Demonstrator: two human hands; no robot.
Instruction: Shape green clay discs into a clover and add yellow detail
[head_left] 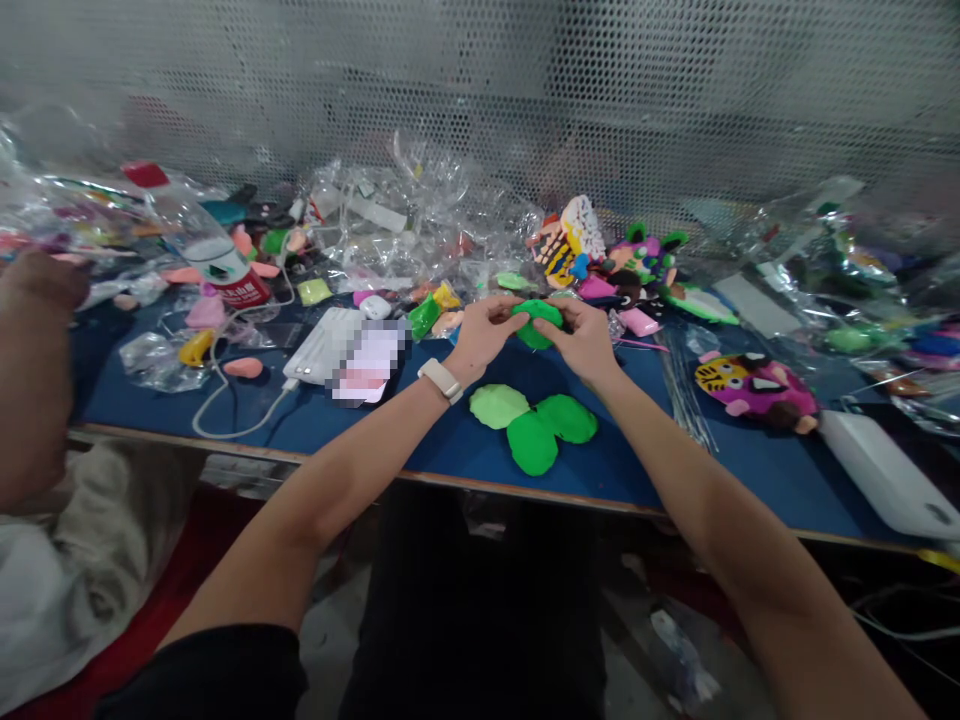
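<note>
My left hand [484,332] and my right hand [583,340] meet above the blue table [375,430], both pinching a lump of green clay [537,320] between their fingers. A pale watch [441,379] sits on my left wrist. Below the hands, three flat green clay discs [534,422] lie touching one another on the table, the left one lighter than the others.
Crumpled clear plastic bags [420,215] pile up at the back against a perforated metal wall. Finished clay figures [637,262] and a purple tiger face [754,385] lie right. A white charger with cable [319,350], a bottle [217,262] and another person's arm [30,370] are left.
</note>
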